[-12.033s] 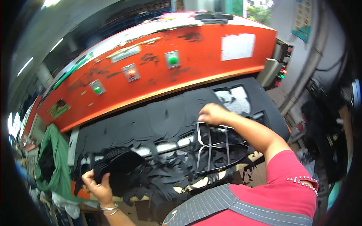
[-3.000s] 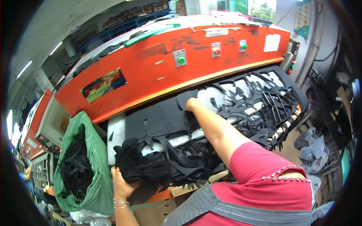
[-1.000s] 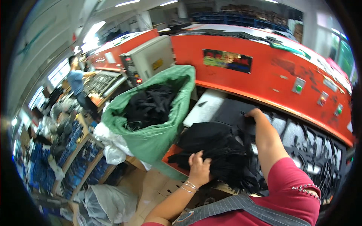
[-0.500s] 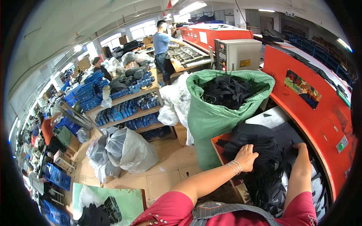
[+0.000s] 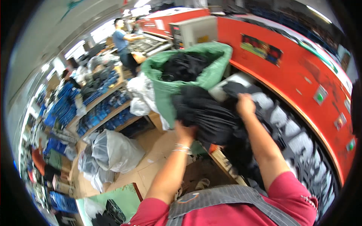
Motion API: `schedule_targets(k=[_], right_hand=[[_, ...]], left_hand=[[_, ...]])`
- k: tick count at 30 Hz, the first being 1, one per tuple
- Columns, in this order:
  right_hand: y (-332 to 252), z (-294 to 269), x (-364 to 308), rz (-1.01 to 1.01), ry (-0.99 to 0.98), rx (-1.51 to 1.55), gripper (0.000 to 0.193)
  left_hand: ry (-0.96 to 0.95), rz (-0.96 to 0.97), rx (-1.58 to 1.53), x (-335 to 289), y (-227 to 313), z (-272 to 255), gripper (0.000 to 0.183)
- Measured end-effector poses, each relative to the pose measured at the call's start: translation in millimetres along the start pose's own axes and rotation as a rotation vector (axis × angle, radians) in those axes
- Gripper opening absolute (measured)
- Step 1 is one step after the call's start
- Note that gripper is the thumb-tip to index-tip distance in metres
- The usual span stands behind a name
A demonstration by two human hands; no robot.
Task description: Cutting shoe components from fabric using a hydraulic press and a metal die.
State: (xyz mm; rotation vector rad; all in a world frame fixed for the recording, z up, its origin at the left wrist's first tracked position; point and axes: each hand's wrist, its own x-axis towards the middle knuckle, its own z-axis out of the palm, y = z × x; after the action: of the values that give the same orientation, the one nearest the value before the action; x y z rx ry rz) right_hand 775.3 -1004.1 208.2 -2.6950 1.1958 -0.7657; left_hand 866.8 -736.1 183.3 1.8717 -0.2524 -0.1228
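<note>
A thick stack of black fabric pieces [image 5: 213,118] is between my hands, blurred by motion. My left hand [image 5: 185,132], with bracelets at its wrist, grips the stack's near left side; its fingers are smeared. On the far right side my right hand [image 5: 246,105] is closed on the dark fabric. Just beyond the stack stands a large green woven sack [image 5: 169,94], with black scraps [image 5: 184,67] in its mouth. More black pieces and strips lie on the machine bed [image 5: 301,141] to the right, with pale grey patches showing between them.
A red machine [image 5: 260,56] with green buttons runs along the right. White filled bags [image 5: 117,150] rest on the floor at left, near shelves of blue bundles [image 5: 100,115]. A green-topped table [image 5: 130,197] is at lower left. Another person [image 5: 122,43] works at the far machine.
The stack has moved left, off the machine bed and toward the green sack, with both hands. My left hand has shifted to its near left side. The view has swung right.
</note>
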Motion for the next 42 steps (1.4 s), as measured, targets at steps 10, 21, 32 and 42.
schedule_targets(k=[10,21,32,42], right_hand=[[-115,1,-184,-1.036,-0.36,0.028,0.009],[-129,-54,-329,-1.738,-0.708,0.433,0.01],[-158,-82,-476,-2.024,-1.325,0.486,0.026],[-296,-240,-630,-2.579,-1.417,0.71,0.032]], left_hand=[[0.537,0.041,-0.657,-69,-89,-198,0.044],[0.933,-0.304,-0.271,-263,-183,-297,0.02],[0.914,0.35,-1.241,-509,-160,-416,0.051],[1.623,0.377,-1.122,-864,-177,-514,0.057]])
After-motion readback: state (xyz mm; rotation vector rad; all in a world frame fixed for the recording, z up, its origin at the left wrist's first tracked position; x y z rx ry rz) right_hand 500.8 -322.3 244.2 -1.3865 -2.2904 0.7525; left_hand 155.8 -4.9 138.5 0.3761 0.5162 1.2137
